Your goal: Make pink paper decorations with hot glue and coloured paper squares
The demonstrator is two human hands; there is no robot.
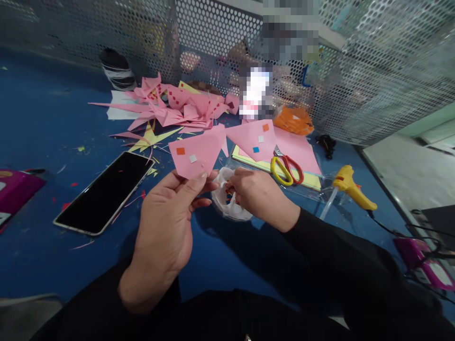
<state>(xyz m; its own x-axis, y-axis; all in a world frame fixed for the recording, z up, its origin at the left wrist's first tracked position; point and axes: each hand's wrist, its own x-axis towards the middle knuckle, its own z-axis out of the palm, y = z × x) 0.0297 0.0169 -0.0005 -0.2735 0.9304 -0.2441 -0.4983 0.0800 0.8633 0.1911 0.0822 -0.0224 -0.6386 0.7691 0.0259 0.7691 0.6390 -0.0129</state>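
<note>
Between thumb and fingers, my left hand pinches a pink paper piece that bears an orange square and a white square. My right hand reaches into a small round tub lined with white, with small coloured bits inside. Its fingertips are bent down into the tub, so whatever they grip is hidden. Just behind the tub, another pink paper piece carries orange, white and blue squares. Scissors with yellow and red handles lie on the stacked pink and yellow paper.
A dark-screened phone lies at left, near pink paper scraps and yellow offcuts. On the right are a yellow glue gun with a cord and an orange crumpled packet. A perforated metal panel borders the back.
</note>
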